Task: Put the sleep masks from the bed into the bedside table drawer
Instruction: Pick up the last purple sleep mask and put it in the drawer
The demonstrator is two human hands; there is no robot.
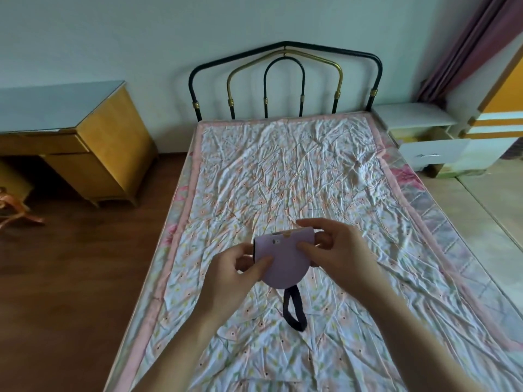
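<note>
- Left hand (236,271): bare, no ring, no watch seen.
- Right hand (334,250): bare, likewise unadorned.
- Both forearms bare to the frame's bottom edge; no sleeve or cuff visible.
- Fingernails short, unpainted.

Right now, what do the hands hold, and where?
Both hands pinch a folded lilac sleep mask: left hand at its left edge, right hand at its right.

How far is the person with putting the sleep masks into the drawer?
Done: the drawer of the white bedside table stands open. In hand: the left hand and right hand pinch a folded purple sleep mask above the bed, its dark strap hanging down. Left: carrying it to the drawer. No other mask shows.
</note>
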